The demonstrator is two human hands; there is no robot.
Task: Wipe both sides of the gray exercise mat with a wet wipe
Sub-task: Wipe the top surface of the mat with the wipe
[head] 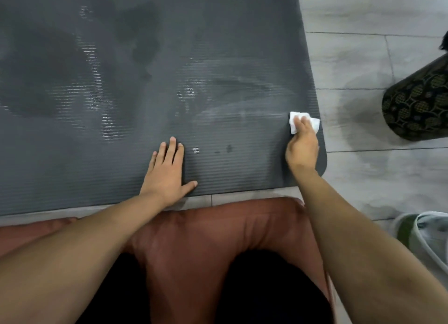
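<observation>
head view: dark gray ribbed foam exercise mat (pixel 145 81) flat on floor, wet streaks | right hand (pixel 301 147) presses white crumpled wet wipe (pixel 294 120) at mat's right edge | left hand (pixel 168 171) flat w/ straight fingers, steadies mat | step: wiping 1st side | next: probably cover near corner, then flip.

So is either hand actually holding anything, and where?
The right hand presses a white wipe onto the mat, fingers over its middle. The left hand lies flat on the mat, holding nothing.
</observation>
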